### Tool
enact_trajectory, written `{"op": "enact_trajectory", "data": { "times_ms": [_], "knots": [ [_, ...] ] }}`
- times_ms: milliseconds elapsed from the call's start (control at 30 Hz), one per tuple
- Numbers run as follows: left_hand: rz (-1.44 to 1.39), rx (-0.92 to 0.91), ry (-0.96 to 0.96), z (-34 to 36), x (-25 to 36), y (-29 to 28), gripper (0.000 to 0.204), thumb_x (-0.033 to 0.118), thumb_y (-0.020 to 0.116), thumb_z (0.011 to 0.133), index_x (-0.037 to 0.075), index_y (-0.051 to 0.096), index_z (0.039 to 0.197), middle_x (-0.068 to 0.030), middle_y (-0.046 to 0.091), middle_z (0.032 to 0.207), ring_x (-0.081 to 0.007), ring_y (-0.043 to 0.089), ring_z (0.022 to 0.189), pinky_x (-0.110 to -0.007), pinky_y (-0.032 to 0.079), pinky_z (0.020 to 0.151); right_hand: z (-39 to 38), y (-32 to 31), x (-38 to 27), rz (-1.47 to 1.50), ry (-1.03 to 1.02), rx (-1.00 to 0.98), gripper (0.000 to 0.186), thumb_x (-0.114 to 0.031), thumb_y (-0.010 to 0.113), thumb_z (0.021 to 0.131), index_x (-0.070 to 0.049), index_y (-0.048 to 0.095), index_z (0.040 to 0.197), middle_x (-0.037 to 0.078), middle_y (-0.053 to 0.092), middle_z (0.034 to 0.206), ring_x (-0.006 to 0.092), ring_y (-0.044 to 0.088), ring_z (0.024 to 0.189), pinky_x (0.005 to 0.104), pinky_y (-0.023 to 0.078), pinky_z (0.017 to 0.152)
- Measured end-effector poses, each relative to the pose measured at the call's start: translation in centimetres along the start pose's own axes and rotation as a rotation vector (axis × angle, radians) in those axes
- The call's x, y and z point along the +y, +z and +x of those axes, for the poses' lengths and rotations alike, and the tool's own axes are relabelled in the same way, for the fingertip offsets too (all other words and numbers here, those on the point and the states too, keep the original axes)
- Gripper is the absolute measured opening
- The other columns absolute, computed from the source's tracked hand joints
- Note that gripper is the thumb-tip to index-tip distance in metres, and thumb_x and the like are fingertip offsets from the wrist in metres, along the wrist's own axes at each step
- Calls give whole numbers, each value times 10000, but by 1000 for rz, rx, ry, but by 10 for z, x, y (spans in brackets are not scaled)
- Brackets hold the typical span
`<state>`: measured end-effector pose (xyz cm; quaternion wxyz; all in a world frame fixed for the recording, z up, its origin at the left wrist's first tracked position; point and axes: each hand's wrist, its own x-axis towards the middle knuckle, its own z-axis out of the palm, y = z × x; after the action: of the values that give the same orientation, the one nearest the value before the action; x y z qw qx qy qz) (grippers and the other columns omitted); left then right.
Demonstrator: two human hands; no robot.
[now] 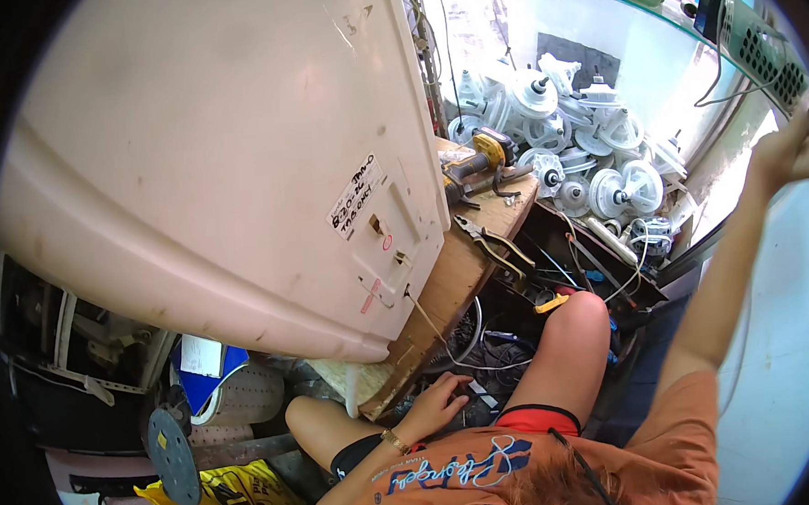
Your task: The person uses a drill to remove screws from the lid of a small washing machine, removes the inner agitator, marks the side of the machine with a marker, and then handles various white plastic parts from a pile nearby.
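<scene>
My left hand (437, 403) is low between my knees, with a gold-coloured watch or bracelet (394, 441) on the wrist. Its fingers are stretched out and apart, beside a small pale flat piece (481, 394), and nothing shows in them. Far to the right, my right hand (797, 148) is raised next to a perforated basket (768, 58) on a shelf. Its fingers are bent and partly lost in the dark rim, so their grip is hidden. A large off-white plastic appliance casing (235, 170) leans in front of me, with a thin cord (431, 322) coming out of it.
On the wooden bench (435, 306) lie a yellow-black power drill (478, 164) and pliers (488, 244). Behind is a heap of white plastic gear assemblies (573, 143). A yellow bag (239, 494) and a grey disc (173, 457) are at lower left. A yellow-handled tool (551, 303) is by my right knee.
</scene>
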<state>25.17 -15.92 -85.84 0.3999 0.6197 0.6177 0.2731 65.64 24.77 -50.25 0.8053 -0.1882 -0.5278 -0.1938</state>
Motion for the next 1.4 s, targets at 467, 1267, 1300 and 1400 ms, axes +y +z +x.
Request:
{"op": "enact_trajectory", "data": {
  "times_ms": [467, 1267, 1300, 1400],
  "knots": [
    [-4, -51, -13, -19, -7, 6, 380, 187, 606, 960, 98, 557, 1326, -123, 557, 1165, -304, 628, 931, -374, 500, 806, -284, 135, -291, 607, 345, -787, 595, 105, 541, 786, -133, 600, 1328, 228, 491, 1392, 430, 543, 1244, 491, 479, 1015],
    [11, -31, 85, 19, -9, 5, 150, 114, 630, 937, 31, 656, 1060, -130, 583, 1017, -325, 617, 877, -380, 484, 759, -401, 60, -274, 1194, 1993, 327, 335, -368, 434, 992, -83, 607, 970, 101, 613, 915, 222, 575, 755, 375, 464, 716],
    [17, -51, 67, 22, -14, 6, 139, 109, 627, 939, 30, 658, 1049, -130, 589, 1001, -327, 619, 880, -381, 483, 753, -407, 54, -273, 1312, 2141, 523, 389, -408, 425, 978, -81, 630, 928, 111, 599, 873, 241, 548, 740, 380, 455, 698],
    [-1, -78, 74, 37, -19, 16, 128, 92, 616, 940, 33, 663, 1044, -133, 608, 975, -322, 631, 885, -384, 486, 751, -406, 46, -255, 1166, 2319, 802, 441, -458, 423, 965, -94, 645, 855, 100, 566, 794, 234, 507, 696, 374, 435, 660]
  ]
}}
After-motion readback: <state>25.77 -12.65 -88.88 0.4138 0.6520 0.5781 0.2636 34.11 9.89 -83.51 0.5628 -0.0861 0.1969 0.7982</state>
